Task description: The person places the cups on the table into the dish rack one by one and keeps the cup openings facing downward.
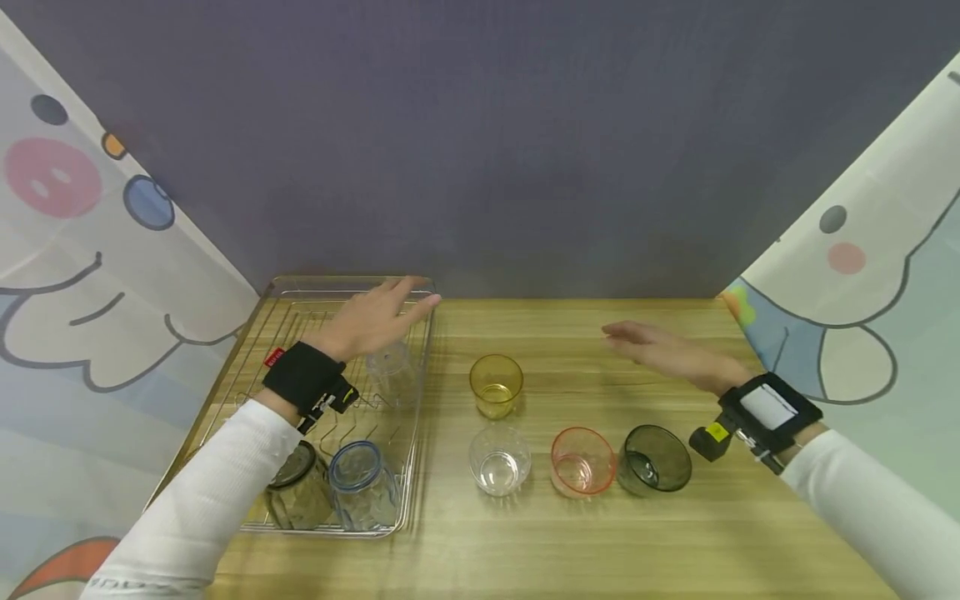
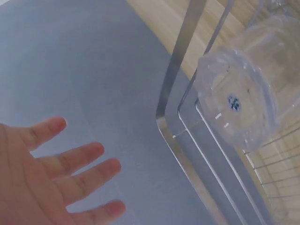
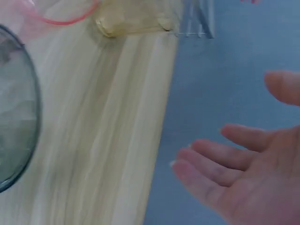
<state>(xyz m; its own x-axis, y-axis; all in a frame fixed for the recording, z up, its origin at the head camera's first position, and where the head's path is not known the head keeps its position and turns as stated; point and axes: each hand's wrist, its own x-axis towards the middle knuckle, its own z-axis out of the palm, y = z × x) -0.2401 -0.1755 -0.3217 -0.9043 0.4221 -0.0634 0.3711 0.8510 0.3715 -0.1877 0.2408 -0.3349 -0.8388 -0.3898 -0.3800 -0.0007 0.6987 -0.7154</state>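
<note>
My left hand (image 1: 371,321) hovers over the back of a wire rack (image 1: 411,479), fingers extended and holding nothing. Just below it, a clear glass (image 1: 393,382) stands upside down in the rack; the left wrist view shows its scalloped base (image 2: 234,101). Over the right part of the table my right hand (image 1: 663,354) is raised, its fingers loosely straight and nothing in them. Nearest to it are a dark grey glass (image 1: 655,461) and a red-rimmed glass (image 1: 582,462). An amber glass (image 1: 496,387) and another clear glass (image 1: 500,462) stand beside the rack.
At the rack's front sit a dark-rimmed glass (image 1: 300,493), partly behind the left sleeve, and a blue-rimmed glass (image 1: 365,496). A grey wall (image 1: 510,167) rises behind the wooden table (image 1: 555,333). Cartoon-printed curtains (image 1: 840,308) flank both sides.
</note>
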